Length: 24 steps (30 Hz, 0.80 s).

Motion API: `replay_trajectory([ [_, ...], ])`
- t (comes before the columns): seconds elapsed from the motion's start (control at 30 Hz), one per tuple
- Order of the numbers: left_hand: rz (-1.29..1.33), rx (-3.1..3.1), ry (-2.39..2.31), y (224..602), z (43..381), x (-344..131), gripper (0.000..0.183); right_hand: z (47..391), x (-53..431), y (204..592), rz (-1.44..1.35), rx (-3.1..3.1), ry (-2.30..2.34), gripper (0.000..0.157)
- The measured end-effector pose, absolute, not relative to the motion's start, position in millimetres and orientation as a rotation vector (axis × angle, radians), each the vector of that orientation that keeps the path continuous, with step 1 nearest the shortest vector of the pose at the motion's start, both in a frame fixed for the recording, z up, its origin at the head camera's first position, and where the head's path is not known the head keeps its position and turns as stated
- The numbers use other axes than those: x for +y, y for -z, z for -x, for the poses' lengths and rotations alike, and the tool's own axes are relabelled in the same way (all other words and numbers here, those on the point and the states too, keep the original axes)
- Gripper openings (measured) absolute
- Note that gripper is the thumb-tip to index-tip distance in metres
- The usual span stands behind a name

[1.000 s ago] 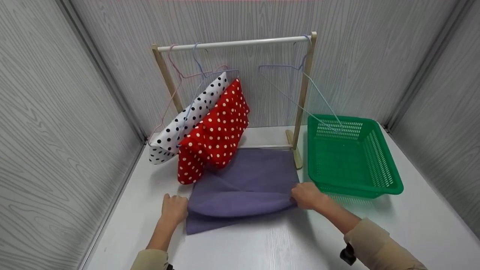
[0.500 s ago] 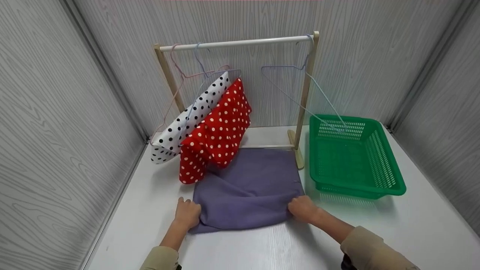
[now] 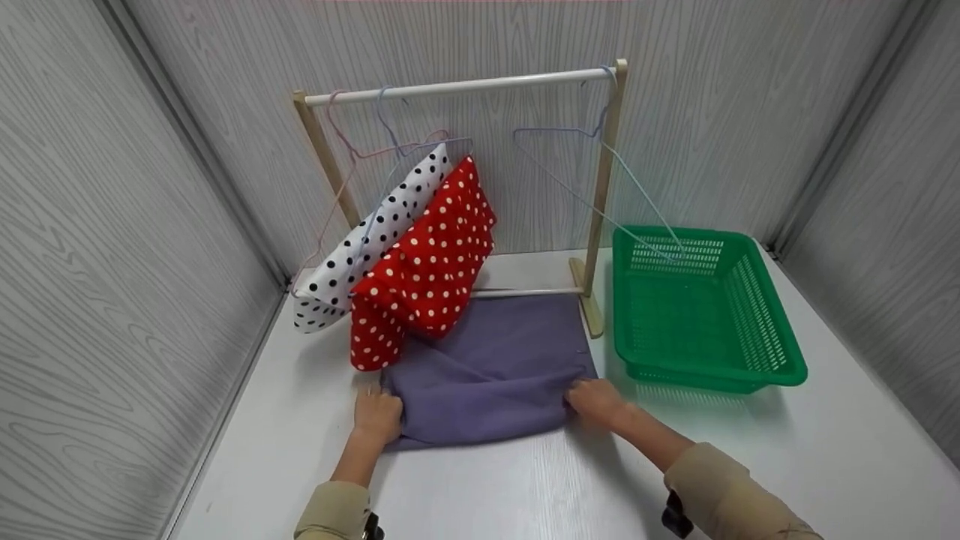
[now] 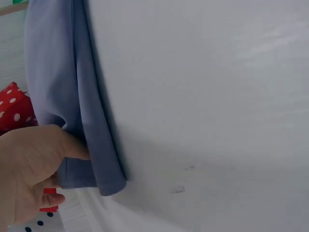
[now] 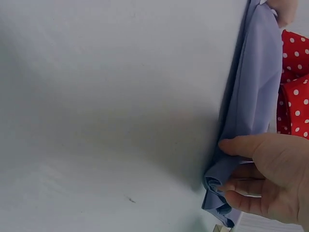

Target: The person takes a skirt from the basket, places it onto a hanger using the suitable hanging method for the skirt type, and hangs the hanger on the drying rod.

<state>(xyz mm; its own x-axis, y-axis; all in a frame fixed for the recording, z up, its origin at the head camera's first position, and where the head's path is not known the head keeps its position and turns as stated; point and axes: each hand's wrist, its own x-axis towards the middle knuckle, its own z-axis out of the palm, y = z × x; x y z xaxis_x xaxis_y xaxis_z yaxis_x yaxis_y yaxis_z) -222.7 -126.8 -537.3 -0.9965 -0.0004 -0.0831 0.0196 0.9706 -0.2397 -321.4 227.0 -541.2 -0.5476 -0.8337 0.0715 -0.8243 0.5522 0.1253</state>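
A purple cloth (image 3: 517, 337) lies on the white table, its near part folded over toward the rack. My left hand (image 3: 377, 415) grips the fold at its left side; in the left wrist view the thumb lies over the cloth (image 4: 53, 63) near its corner. At the right side my right hand (image 3: 596, 401) pinches the fold, and the right wrist view shows thumb and fingers around the rolled edge of the cloth (image 5: 256, 87). A red cloth with white dots (image 3: 435, 255) hangs on a hanger just behind, overlapping the purple cloth's far left part.
A wooden rack with a white rail (image 3: 480, 86) stands at the back. On it hang a white cloth with black dots (image 3: 375, 225), its pink hanger (image 3: 341, 135), and a bare blue hanger (image 3: 559, 130) at the right. A green basket (image 3: 709, 379) sits to the right.
Both hands have drawn the near part of the purple cloth over into a fold. The left hand has come right, closer to the cloth; the near edge now lies farther from me.
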Motion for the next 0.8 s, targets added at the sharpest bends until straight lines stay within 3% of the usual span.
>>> replay_trajectory([
  [0.3,-0.019,2.965,0.057,515.5,202.4,-119.2,0.013,325.4,241.7,531.9,-1.536,-2.657,-0.022,0.021],
  [0.57,-0.065,3.179,0.184,532.4,209.0,-109.1,0.007,327.1,239.8,529.2,-1.517,-2.686,-0.191,0.021],
  [0.8,0.052,3.064,0.034,531.5,213.5,-109.7,0.009,326.3,238.2,532.9,-1.513,-2.728,-0.188,0.02],
])
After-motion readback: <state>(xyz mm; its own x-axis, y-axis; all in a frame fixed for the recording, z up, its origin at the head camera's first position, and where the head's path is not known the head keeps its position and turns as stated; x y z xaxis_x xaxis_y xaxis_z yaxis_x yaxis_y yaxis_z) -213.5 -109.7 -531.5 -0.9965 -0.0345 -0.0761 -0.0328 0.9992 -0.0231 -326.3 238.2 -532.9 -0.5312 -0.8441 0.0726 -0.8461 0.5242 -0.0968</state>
